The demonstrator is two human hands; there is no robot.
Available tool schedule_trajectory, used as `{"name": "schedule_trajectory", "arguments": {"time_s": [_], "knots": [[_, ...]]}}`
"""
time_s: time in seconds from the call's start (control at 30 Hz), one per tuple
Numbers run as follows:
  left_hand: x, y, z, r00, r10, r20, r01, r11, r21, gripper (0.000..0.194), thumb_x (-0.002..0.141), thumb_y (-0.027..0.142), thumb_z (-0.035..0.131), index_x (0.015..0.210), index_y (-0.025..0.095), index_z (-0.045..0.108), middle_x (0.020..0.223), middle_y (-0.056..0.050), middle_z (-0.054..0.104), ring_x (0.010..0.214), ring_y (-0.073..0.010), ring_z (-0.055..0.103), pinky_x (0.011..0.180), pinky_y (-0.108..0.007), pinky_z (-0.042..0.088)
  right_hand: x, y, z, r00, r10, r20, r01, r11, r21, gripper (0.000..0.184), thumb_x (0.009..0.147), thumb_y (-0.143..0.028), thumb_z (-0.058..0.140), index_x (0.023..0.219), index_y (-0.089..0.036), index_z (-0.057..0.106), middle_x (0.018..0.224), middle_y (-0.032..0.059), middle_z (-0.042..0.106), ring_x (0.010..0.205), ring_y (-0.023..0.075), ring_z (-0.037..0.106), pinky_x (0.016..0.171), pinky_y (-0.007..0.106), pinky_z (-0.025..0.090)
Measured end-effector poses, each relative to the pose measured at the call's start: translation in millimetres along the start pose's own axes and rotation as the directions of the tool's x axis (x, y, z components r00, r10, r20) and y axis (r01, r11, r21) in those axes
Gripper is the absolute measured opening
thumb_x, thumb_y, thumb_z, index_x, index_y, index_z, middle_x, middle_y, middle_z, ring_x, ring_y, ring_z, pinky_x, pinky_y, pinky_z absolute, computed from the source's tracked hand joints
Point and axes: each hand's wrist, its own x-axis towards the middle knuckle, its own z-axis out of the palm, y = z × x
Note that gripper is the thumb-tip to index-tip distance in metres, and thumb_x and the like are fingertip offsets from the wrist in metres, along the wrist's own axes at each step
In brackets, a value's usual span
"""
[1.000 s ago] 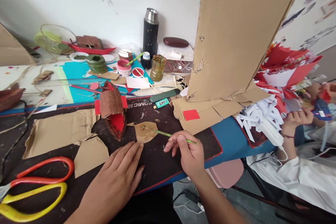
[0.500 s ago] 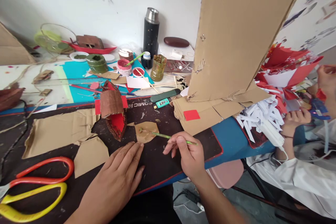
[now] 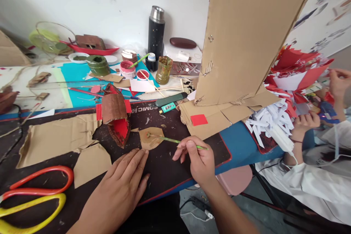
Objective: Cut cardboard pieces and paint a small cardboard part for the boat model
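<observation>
My right hand (image 3: 197, 155) is closed around the green handle of a thin paintbrush (image 3: 171, 140). The brush tip rests on a small piece of cardboard (image 3: 156, 142), where a darker smear shows. Flat on the dark mat lies my left hand (image 3: 124, 177), its fingertips at the lower edge of that piece. Just left of the piece stands a small cardboard boat (image 3: 113, 109) with a brown curved roof and red corrugated sides. Another cut cardboard piece (image 3: 92, 164) lies left of my left hand, below a larger torn sheet (image 3: 59, 137).
Scissors (image 3: 41, 182) with red and yellow handles lie at lower left. Paint jars (image 3: 127, 68), a murky glass jar (image 3: 163, 70) and a black flask (image 3: 156, 34) stand at the back. A tall cardboard panel (image 3: 241, 36) rises right. Beyond it, a co-worker's hand (image 3: 305, 122) is near white paper strips (image 3: 271, 120).
The brush tip has shifted very slightly on the cardboard piece. The whole view has moved a little, so things sit slightly further left. Both hands keep nearly the same pose.
</observation>
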Motion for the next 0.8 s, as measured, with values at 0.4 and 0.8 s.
{"name": "schedule_trajectory", "arguments": {"time_s": [0.4,0.8], "knots": [[2.1,-0.7,-0.4,1.000,0.018,-0.020,-0.017,1.000,0.005,0.050,0.113,0.027,0.044,0.150,-0.002,0.062,0.142,-0.027,0.074,0.129,-0.0383,0.069,0.113,-0.052,0.045,4.7,-3.7,-20.2,0.989,-0.043,-0.143,0.030,0.996,-0.089,0.045,0.113,-0.057,0.063,0.090,-0.021,0.075,0.069,0.0053,0.079,0.056,0.0204,0.078,0.045,0.025,0.055],[1.1,-0.9,-0.3,1.000,0.012,-0.015,-0.011,1.000,0.003,0.050,0.113,0.028,0.045,0.150,0.000,0.063,0.143,-0.026,0.074,0.131,-0.0382,0.068,0.114,-0.052,0.046,14.2,-2.0,-7.1,0.996,-0.042,-0.084,0.037,0.998,-0.060,0.044,0.114,-0.056,0.061,0.093,-0.021,0.077,0.072,0.0054,0.080,0.060,0.0195,0.080,0.047,0.024,0.055]]}}
